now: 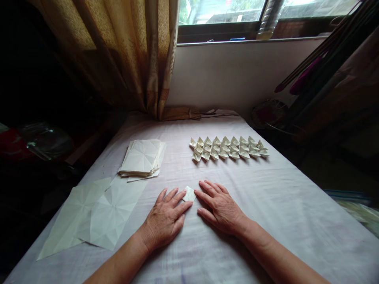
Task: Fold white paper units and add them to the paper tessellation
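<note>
A small folded piece of white paper (188,193) lies flat on the cloth-covered table between my two hands. The fingertips of my left hand (167,215) rest on its left and lower edges, with the fingers stretched out. My right hand (219,205) lies palm down on the other side, fingers spread, its index fingertip at the paper's right edge. Beyond the hands, to the right, stand rows of small folded paper boats (229,149). To the left is a stack of creased paper sheets (142,157).
Two loose creased sheets (111,213) overlap at the left of the table. A pale cloth (284,221) covers the tabletop. A gold curtain (133,51) hangs down to the far edge, beside a window (225,14). A bottle (268,23) stands on the sill.
</note>
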`<control>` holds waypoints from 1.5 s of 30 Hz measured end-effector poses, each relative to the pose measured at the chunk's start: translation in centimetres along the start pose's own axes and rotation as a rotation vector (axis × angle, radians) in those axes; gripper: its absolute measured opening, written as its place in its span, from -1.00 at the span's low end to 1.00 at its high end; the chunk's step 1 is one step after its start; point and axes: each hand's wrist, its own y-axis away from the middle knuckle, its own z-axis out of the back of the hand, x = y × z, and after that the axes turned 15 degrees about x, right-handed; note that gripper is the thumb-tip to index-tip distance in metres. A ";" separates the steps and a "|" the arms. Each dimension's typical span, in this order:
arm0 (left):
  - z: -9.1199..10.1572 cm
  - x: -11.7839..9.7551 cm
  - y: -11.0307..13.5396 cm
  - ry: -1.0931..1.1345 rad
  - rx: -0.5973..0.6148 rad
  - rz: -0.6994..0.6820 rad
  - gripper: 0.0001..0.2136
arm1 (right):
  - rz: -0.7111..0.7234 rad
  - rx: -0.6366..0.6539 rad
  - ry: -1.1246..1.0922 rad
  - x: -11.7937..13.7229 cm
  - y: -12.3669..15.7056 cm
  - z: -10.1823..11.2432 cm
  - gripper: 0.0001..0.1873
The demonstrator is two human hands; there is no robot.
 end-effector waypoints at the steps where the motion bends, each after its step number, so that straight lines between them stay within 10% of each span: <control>1: 0.0 0.0 0.0 -0.004 -0.011 -0.001 -0.52 | 0.002 -0.019 -0.007 0.0 0.1 0.0 -0.47; 9: 0.0 0.4 -0.2 0.046 0.019 -0.013 -0.53 | 0.127 -0.200 -0.016 0.1 0.3 -0.5 -0.58; 45: 1.2 3.4 0.9 0.107 0.094 -0.067 -0.56 | 0.157 -0.090 -0.104 1.1 -0.3 0.1 -0.65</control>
